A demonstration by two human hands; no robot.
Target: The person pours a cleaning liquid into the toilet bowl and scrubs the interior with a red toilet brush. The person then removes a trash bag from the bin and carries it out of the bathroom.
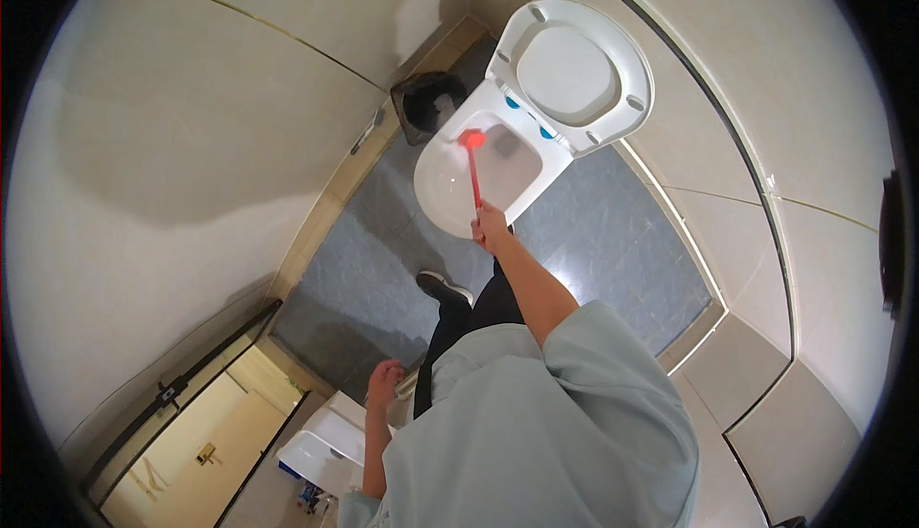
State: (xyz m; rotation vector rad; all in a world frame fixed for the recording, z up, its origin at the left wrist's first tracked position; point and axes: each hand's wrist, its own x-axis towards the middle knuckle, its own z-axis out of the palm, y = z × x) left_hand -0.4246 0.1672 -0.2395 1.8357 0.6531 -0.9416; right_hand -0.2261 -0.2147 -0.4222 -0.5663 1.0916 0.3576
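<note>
My right hand (pixel 490 228) grips the handle of a red toilet brush (pixel 473 162), just over the near rim of a white toilet bowl (pixel 446 198). The brush's head is at the inner left side of the bowl, near the rim. Behind the bowl the toilet seat and lid (pixel 632 61) stand raised on their hinges, which have blue parts. Low at my left side hangs my left hand (pixel 385 379), fingers loosely bent, with nothing seen in it, not far from a white washbasin (pixel 323 449).
A dark waste bin (pixel 413 129) with crumpled paper stands left of the toilet against the wall (pixel 179 133). Grey tiled floor (pixel 610 233) lies around the toilet. A dark-framed doorway is at the lower left, with small items under the washbasin.
</note>
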